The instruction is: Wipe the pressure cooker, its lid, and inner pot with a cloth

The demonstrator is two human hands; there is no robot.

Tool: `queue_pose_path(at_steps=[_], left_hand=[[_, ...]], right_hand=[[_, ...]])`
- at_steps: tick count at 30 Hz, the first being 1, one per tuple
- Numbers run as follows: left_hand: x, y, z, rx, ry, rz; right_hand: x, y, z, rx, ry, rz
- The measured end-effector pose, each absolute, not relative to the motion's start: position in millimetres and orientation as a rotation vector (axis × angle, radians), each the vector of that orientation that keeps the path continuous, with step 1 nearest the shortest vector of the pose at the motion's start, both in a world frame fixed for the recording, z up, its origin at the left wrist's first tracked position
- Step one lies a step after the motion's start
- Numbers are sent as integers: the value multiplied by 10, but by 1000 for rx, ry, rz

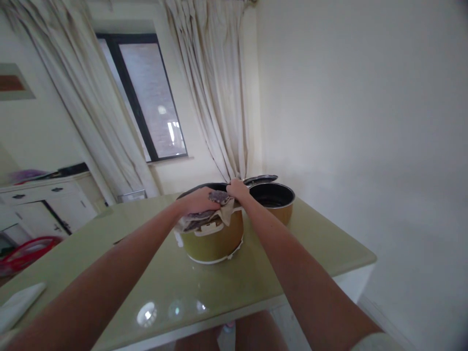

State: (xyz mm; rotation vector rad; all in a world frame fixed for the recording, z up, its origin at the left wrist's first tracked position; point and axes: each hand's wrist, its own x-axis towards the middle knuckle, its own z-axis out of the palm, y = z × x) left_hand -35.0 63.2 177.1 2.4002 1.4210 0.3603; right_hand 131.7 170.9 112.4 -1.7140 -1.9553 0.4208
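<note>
**My left fingers (211, 205) grip a cloth (220, 197) at the rim of the gold pot (214, 243)**

My left fingers are curled shut around the bunched, patterned cloth at the near left side of the gold pot's rim. Its pale folds hang down the outside, just above a white handle (209, 229). My right fingers (234, 185) are bent over the right part of the same rim, close to the cloth; I cannot tell whether they pinch the cloth, hold the rim or only rest there. The gold pot stands upright on the green bench (288, 273), with a white ring round its foot.

My fingertips are mostly hidden, and my hands and the cloth cover much of the gold pot's opening, so I cannot see what is inside. Just right of the gold pot stands a second pot (285, 212), brown outside and dark inside; my right forearm covers part of it. Behind them, a dark lid (261, 179) shows only in part. Well to the left of the gold pot, a flat white object (20, 304) is cut off by the view's edge, and beyond the bench on that side a red basket (31, 253) is cut off too.

I can read no brand, label or writing on the gold pot or around it.
</note>
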Motion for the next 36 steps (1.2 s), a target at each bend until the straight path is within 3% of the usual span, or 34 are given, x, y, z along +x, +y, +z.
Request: queue_pose_path(at_steps=[4,8,12,19,28,36], left_hand=[[-90,737,1631,2486,1543,582],[-236,736,1556,2337,1262,680],[-634,610,1680,2389,1225,479],[-1086,546,1794,2624,1871,289],[-824,834,1653,2462,2304,128],[-752,931,1568,2562,2193,-11]], right_hand=[[1335,1739,1138,-1731,-1974,444],[1335,1737,1127,-1734,-1965,426],[1321,1713,1102,-1726,-1935,399],[1318,1674,1129,-1727,-1929,412],[1347,1584,1142,-1739,-1933,383],[1355,1535,1169,-1769,-1914,387]])
